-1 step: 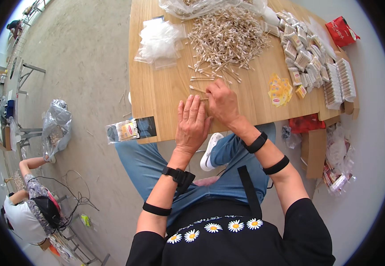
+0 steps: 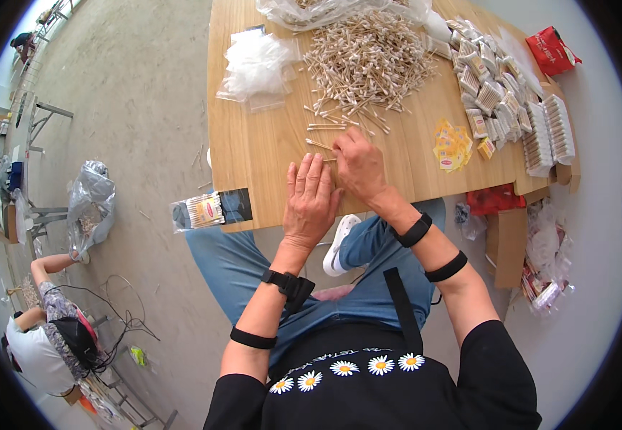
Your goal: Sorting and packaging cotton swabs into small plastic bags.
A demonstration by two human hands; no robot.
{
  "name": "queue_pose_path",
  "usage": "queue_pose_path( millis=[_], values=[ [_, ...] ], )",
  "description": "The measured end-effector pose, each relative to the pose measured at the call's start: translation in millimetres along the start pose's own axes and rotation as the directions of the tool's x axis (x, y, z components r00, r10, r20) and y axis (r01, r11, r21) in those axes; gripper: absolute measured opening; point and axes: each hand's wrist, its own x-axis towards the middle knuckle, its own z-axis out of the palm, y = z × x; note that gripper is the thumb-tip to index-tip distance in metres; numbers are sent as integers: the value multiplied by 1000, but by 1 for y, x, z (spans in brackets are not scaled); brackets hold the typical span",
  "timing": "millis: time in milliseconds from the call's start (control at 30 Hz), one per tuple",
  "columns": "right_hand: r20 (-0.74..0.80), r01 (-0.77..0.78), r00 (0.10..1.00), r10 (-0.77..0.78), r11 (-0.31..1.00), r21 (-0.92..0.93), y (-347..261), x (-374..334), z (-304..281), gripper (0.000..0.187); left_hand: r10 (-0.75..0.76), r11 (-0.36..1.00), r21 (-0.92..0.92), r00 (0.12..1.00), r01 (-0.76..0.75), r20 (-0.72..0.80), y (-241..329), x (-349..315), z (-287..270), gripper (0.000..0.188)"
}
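1. Head view: the left hand [image 2: 312,199] is laid flat on the table [image 2: 253,143], palm down, fingers spread, nothing grasped.
2. The right hand [image 2: 359,166] is placed just beside it at 1 o'clock, fingers curled over a few swabs [image 2: 319,145]; whether they are pinched cannot be told.
3. A swab heap [image 2: 368,61] is seen at 12 o'clock from the hands, with loose ones trailing toward them.
4. Clear bags [image 2: 257,64] are lying at 11 o'clock, near the heap.
5. Yellow labels [image 2: 452,145] are found at 3 o'clock, filled packs [image 2: 511,100] beyond them at 2 o'clock.
6. One filled pack [image 2: 203,211] is overhanging the table's near edge at 9 o'clock.
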Motion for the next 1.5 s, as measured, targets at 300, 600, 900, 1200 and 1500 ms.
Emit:
queue_pose_path(
  millis=[300, 600, 900, 1200, 1500],
  values=[
    [-100, 82, 991, -91, 993, -89, -9, 6, -10, 9, 0, 1000, 1, 1000, 0, -6, 0, 0, -1, 49],
    [23, 127, 992, -126, 989, -73, -2, 2, -4, 10, 5, 1000, -12, 999, -6, -42, -1, -1, 0, 47],
    [-88, -43, 995, 36, 995, -85, 2, 9, -13, 7, 13, 1000, 4, 999, -13, -30, 0, 0, -2, 46],
    [-41, 71, 996, -79, 984, -165, 1, 5, -3, 11, 17, 1000, 3, 999, -17, -27, 0, 0, -1, 48],
    [60, 118, 991, -117, 993, -5, -14, -12, -8, 6, 18, 998, 65, 1000, -16, -25, 0, 0, 1, 50]
  ],
)
